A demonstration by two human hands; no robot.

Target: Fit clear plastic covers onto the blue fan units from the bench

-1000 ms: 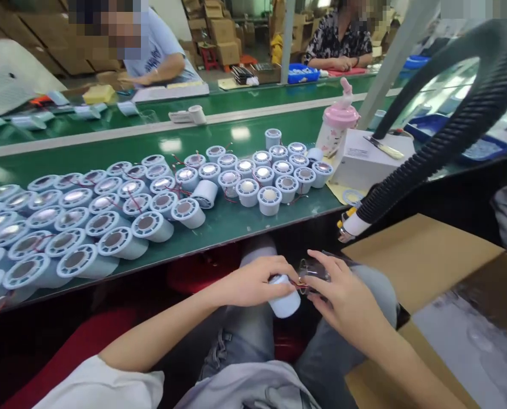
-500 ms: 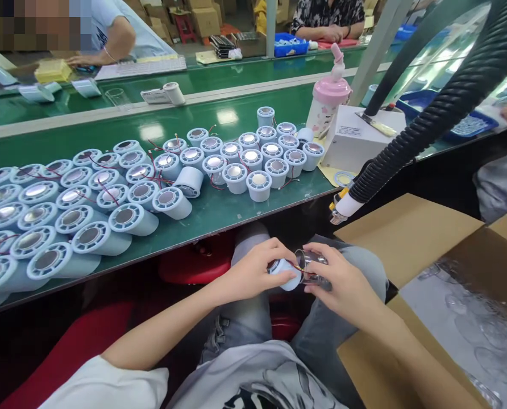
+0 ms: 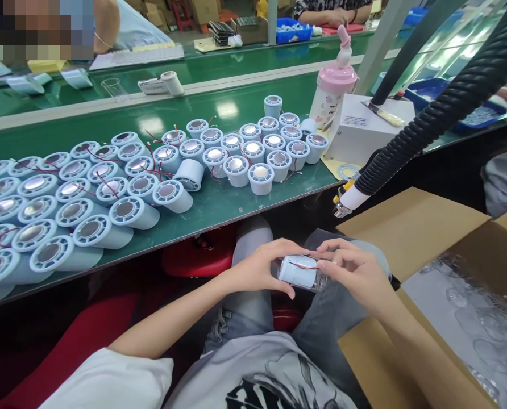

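Over my lap, my left hand (image 3: 265, 267) is curled around a clear plastic cup (image 3: 320, 282) at its left end. Inside the cup lies a light-blue cylindrical housing (image 3: 296, 275), on its side. Thin red wires (image 3: 303, 266) run along the housing to the right. My right hand (image 3: 358, 270) has thumb and fingers pinched together at the wires' right end, by the cup's right side. The exact fingertip contact is partly hidden.
Many similar blue housings (image 3: 262, 172) with red wires stand on the green bench (image 3: 219, 218). A black ribbed hose (image 3: 390, 162) with a white nozzle hangs at right. An open cardboard box (image 3: 411, 227) of clear cups is beside my right leg. A pink-lidded bottle (image 3: 334, 85) stands behind.
The blue housing, earlier in my left hand beside the cup, is now inside it. My left hand has shifted onto the cup, while my right fingers have moved to the wires.
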